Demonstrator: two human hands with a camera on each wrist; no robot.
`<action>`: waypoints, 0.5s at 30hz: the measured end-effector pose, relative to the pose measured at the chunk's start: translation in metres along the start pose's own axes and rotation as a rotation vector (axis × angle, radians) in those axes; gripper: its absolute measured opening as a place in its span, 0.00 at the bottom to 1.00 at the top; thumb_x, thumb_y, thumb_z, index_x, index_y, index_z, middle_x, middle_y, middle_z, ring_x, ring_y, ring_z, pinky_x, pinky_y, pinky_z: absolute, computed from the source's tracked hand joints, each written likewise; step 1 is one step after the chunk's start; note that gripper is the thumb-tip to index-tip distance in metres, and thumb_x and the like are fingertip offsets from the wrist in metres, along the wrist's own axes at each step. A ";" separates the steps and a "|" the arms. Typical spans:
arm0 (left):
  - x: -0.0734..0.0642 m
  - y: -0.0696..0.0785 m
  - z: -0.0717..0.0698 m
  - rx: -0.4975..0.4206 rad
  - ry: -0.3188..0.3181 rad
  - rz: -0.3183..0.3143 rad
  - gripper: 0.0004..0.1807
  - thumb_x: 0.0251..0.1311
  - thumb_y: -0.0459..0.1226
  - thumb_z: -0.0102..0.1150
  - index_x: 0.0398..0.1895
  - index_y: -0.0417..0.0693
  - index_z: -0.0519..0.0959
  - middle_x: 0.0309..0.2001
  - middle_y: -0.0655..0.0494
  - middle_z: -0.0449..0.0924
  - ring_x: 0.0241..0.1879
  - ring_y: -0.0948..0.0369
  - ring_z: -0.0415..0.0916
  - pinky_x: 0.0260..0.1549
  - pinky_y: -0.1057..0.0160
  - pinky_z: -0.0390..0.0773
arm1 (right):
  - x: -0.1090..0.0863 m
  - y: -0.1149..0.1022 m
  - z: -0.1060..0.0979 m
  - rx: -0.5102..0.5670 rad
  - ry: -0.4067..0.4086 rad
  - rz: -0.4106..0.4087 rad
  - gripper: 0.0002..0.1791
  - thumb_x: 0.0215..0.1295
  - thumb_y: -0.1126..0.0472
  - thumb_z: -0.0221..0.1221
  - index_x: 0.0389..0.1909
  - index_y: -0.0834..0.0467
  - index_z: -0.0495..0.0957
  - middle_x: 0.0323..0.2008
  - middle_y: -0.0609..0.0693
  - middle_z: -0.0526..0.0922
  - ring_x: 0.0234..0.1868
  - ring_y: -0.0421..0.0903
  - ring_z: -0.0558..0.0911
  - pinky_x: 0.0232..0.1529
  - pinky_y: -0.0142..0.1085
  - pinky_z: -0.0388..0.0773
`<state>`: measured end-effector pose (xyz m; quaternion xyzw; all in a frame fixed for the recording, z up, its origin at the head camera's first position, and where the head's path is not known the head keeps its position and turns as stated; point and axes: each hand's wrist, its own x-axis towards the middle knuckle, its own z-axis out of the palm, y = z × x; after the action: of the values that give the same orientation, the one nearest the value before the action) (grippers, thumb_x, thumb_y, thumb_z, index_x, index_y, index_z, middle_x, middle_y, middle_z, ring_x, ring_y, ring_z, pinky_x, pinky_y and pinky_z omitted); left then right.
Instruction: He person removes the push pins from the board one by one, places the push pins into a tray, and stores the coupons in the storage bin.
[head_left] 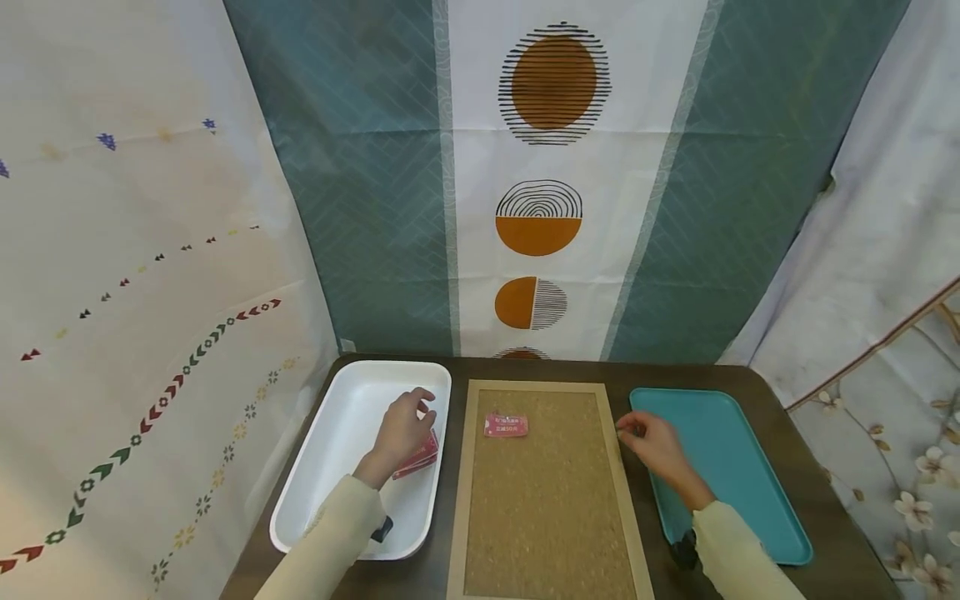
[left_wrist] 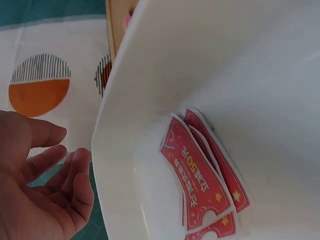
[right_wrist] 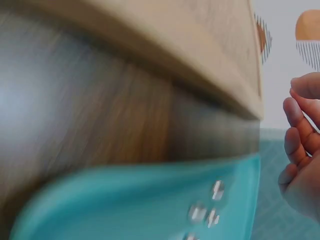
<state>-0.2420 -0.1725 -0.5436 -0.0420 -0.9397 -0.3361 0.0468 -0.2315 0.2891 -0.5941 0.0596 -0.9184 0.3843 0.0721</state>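
My left hand hangs over the white tray with fingers loosely bent and nothing in them. Below it lie several red paper coupons with white edges, overlapping inside the tray. My right hand is between the cork board's right edge and the teal tray. Its thumb and index fingertips come together; I cannot tell whether something small sits between them. Several small clear pieces lie in the teal tray. One pink-red coupon is on the upper left of the cork board.
The wood-framed cork board lies between the two trays on a dark wooden table. The white tray's raised wall stands beside the left hand. A patterned curtain hangs behind the table, with pale cloths on both sides.
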 end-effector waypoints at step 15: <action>0.015 0.033 0.024 -0.061 -0.067 0.095 0.15 0.70 0.34 0.65 0.57 0.40 0.80 0.40 0.50 0.81 0.36 0.59 0.77 0.35 0.60 0.79 | 0.025 -0.043 0.048 0.049 -0.096 0.039 0.03 0.69 0.69 0.66 0.42 0.63 0.86 0.37 0.53 0.86 0.36 0.46 0.78 0.38 0.38 0.77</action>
<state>-0.2546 -0.1313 -0.5394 -0.0990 -0.9270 -0.3604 0.0300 -0.2536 0.2229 -0.5927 0.0618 -0.9120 0.4050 0.0191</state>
